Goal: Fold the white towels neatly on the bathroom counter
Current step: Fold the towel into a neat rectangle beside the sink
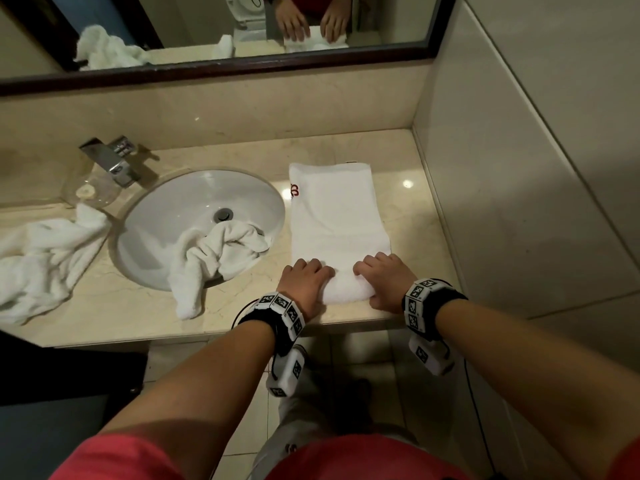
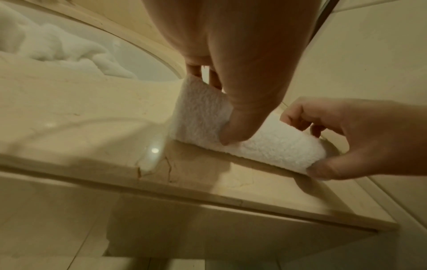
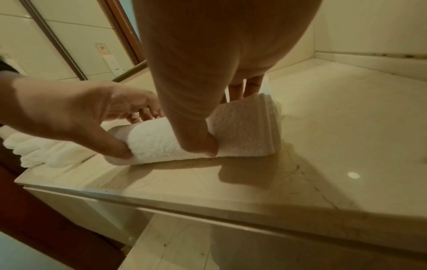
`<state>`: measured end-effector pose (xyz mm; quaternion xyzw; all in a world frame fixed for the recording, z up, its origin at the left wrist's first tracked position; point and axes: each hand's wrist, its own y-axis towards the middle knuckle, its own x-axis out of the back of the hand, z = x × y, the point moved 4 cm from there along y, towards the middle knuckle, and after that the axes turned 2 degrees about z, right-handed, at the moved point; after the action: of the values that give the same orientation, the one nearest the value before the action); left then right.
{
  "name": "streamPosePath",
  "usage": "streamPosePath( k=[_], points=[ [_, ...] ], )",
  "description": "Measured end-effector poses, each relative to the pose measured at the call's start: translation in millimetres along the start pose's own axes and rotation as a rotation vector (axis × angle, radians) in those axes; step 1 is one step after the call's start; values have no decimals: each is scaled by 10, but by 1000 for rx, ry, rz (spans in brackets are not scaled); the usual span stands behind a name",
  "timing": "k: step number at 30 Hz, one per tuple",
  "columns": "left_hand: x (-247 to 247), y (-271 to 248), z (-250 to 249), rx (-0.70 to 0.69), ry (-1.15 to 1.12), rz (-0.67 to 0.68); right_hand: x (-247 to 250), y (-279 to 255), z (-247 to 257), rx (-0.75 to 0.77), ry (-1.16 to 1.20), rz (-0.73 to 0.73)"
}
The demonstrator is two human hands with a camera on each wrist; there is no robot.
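Note:
A long white towel with a red logo lies flat on the beige counter right of the sink. Its near end is rolled into a thick fold. My left hand grips the fold's left part, thumb under and fingers over, as the left wrist view shows on the fold. My right hand grips the fold's right part the same way, and the right wrist view shows its thumb pressed into the rolled towel. A second crumpled white towel hangs over the sink's rim. A third one lies bunched at the far left.
The oval sink with a chrome tap sits left of the flat towel. A clear glass stands by the tap. A wall bounds the counter on the right; a mirror runs along the back.

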<state>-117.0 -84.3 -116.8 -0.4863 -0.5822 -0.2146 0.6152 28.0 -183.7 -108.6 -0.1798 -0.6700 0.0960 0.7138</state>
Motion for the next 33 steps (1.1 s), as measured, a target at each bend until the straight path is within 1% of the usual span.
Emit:
streamPosePath(
  k=[4, 7, 11, 20, 23, 27, 30, 33],
  points=[
    [66, 38, 8, -19, -37, 19, 38, -11, 17, 15, -45, 39],
    [104, 73, 13, -21, -43, 43, 86, 9, 12, 8, -33, 60],
    [157, 126, 40, -19, -61, 69, 136, 69, -46, -14, 65, 104],
    [189, 324, 122, -25, -65, 208, 208, 283, -203, -137, 312, 256],
    [216, 388, 177, -25, -115, 237, 224, 340, -223, -132, 336, 272],
    [286, 473, 241, -18, -189, 268, 273, 440, -222, -88, 322, 256],
    [348, 516, 267, -11, -263, 327, 311, 493, -255, -98, 277, 312],
    [361, 562, 327, 21, -307, 357, 305, 555, -285, -112, 332, 328]
  ],
)
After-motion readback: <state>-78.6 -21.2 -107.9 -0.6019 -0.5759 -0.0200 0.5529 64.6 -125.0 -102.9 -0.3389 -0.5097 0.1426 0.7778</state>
